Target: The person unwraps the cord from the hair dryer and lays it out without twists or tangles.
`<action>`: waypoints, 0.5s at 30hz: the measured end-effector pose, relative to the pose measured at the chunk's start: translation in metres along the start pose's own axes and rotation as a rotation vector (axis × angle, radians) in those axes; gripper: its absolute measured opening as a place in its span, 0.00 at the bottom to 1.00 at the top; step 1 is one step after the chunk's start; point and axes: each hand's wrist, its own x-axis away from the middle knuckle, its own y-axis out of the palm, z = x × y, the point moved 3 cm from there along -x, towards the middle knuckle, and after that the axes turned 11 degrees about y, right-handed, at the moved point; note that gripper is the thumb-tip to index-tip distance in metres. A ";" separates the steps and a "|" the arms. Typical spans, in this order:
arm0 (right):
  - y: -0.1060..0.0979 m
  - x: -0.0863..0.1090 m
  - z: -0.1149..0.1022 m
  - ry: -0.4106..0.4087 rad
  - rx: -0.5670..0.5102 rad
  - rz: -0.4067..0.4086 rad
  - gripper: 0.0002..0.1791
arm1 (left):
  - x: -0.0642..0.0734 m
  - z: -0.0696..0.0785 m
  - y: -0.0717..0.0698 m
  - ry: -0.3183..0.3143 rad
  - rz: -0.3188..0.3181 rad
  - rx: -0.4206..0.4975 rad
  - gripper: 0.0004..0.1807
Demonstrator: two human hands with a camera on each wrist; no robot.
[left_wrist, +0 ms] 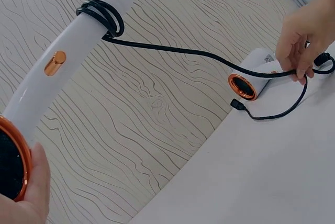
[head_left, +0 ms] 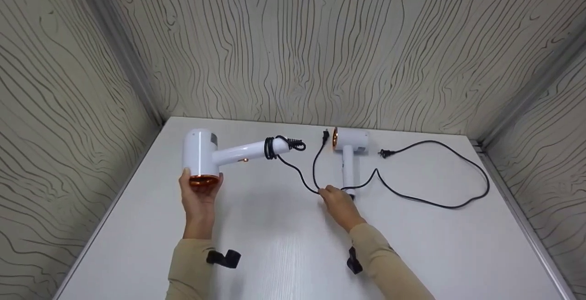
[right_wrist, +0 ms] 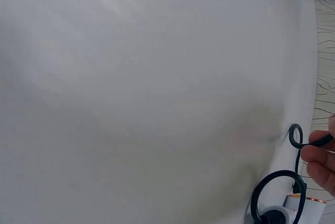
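White copper-rimmed hair dryer point(head_left: 200, 151) gripped in left hand point(head_left: 200, 204), right hand point(head_left: 339, 206) pinching black cord point(left_wrist: 199, 52), wide white tabletop point(head_left: 274, 254), left edge near

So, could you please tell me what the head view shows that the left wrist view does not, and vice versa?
Only the head view shows the left sleeve and the grey label on the raised dryer. Only the left wrist view shows the palm side of the right hand. Both show the left hand holding the raised dryer, the right hand pinching the black cord, and the resting dryer.
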 end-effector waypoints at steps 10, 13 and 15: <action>0.000 0.001 -0.002 -0.027 -0.061 -0.008 0.06 | -0.001 -0.002 0.001 -0.004 -0.018 -0.050 0.31; 0.001 0.002 -0.004 0.001 -0.069 -0.034 0.05 | -0.001 -0.003 0.002 -0.008 -0.023 -0.080 0.32; 0.000 0.002 -0.005 0.023 -0.066 -0.044 0.05 | 0.000 -0.004 0.003 -0.005 -0.029 -0.097 0.32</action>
